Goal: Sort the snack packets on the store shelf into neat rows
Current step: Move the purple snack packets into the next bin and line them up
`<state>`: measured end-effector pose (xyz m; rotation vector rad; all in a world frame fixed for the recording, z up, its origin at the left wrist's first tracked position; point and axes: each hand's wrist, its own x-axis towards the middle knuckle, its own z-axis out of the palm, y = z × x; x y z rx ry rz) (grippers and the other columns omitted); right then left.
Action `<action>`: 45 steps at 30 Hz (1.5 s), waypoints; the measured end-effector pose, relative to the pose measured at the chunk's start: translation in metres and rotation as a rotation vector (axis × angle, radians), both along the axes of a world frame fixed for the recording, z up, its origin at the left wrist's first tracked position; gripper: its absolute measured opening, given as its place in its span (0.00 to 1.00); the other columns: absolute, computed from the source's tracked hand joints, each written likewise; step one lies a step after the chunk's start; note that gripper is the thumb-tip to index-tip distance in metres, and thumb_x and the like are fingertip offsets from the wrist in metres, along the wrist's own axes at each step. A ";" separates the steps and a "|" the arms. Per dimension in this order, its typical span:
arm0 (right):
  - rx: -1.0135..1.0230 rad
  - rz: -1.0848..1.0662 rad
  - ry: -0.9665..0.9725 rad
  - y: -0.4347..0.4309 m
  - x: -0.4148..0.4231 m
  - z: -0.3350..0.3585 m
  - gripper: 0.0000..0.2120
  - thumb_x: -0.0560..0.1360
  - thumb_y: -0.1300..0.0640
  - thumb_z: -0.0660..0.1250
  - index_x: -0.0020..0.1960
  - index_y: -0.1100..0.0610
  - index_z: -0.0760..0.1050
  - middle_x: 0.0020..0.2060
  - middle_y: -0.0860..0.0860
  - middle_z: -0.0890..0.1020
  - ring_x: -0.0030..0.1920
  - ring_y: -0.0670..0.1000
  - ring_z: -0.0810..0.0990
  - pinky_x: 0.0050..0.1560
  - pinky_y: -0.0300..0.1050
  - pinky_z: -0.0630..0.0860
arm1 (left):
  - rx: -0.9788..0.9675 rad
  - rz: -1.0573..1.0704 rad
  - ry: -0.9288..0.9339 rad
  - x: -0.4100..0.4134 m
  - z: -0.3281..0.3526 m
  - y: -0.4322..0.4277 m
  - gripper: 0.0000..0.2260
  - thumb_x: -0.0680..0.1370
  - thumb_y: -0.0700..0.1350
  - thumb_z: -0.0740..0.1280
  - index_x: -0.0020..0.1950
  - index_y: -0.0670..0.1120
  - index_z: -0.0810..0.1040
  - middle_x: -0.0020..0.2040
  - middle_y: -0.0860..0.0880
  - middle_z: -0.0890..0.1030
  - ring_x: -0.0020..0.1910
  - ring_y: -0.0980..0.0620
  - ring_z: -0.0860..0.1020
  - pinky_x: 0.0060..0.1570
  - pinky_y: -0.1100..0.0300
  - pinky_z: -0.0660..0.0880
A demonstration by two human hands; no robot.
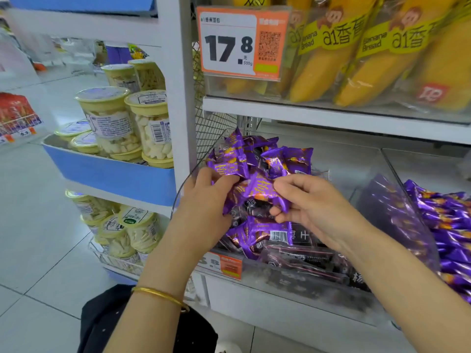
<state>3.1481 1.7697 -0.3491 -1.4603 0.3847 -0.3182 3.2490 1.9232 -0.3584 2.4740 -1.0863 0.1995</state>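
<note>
A heap of small purple snack packets (270, 159) lies in a clear plastic bin (293, 281) on the white shelf. Darker, black-labelled packets (300, 258) lie at the bin's front. My left hand (204, 202) grips purple packets at the left side of the heap, fingers curled round them. My right hand (308, 202) pinches the right end of one purple packet (257, 189) held between both hands. More purple packets (448, 233) fill the neighbouring bin on the right.
Yellow banana bread packs (356, 54) stand on the shelf above, behind a 17.8 price tag (229, 42). A white upright post (178, 93) borders the bin on the left. Jars with yellow lids (122, 123) sit in a blue tray further left. Tiled floor lies below.
</note>
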 end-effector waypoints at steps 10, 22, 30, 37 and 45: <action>0.044 -0.012 0.023 0.013 0.016 -0.001 0.05 0.76 0.60 0.66 0.44 0.62 0.73 0.41 0.60 0.75 0.31 0.53 0.82 0.35 0.44 0.82 | -0.257 -0.106 0.253 0.010 0.004 0.016 0.18 0.72 0.34 0.69 0.60 0.48 0.77 0.57 0.51 0.72 0.55 0.53 0.73 0.54 0.71 0.69; -0.142 -0.057 0.074 0.020 0.026 0.004 0.06 0.74 0.60 0.69 0.40 0.59 0.74 0.41 0.56 0.72 0.36 0.51 0.74 0.35 0.49 0.82 | -0.222 -0.032 0.147 0.001 0.002 0.013 0.28 0.71 0.38 0.71 0.68 0.50 0.67 0.57 0.51 0.68 0.59 0.50 0.71 0.49 0.68 0.63; 0.213 -0.108 -0.026 0.004 0.010 0.006 0.12 0.74 0.67 0.65 0.33 0.60 0.69 0.25 0.52 0.74 0.28 0.49 0.76 0.37 0.47 0.82 | -0.349 -0.003 0.156 -0.001 0.007 0.008 0.15 0.68 0.39 0.75 0.53 0.44 0.78 0.58 0.54 0.65 0.50 0.58 0.68 0.43 0.83 0.61; 0.439 -0.150 -0.131 -0.017 -0.028 0.017 0.05 0.69 0.64 0.66 0.39 0.59 0.70 0.37 0.57 0.79 0.34 0.52 0.79 0.33 0.45 0.80 | -0.423 -0.231 0.048 -0.007 0.012 -0.001 0.10 0.69 0.53 0.71 0.46 0.54 0.75 0.51 0.57 0.72 0.51 0.59 0.68 0.51 0.75 0.62; 0.507 -0.195 -0.195 -0.044 -0.074 0.026 0.19 0.54 0.59 0.75 0.41 0.60 0.73 0.42 0.58 0.81 0.40 0.55 0.83 0.36 0.49 0.80 | -0.715 -0.518 0.733 -0.049 0.016 -0.044 0.16 0.72 0.34 0.71 0.42 0.57 0.76 0.57 0.55 0.77 0.50 0.48 0.80 0.43 0.59 0.78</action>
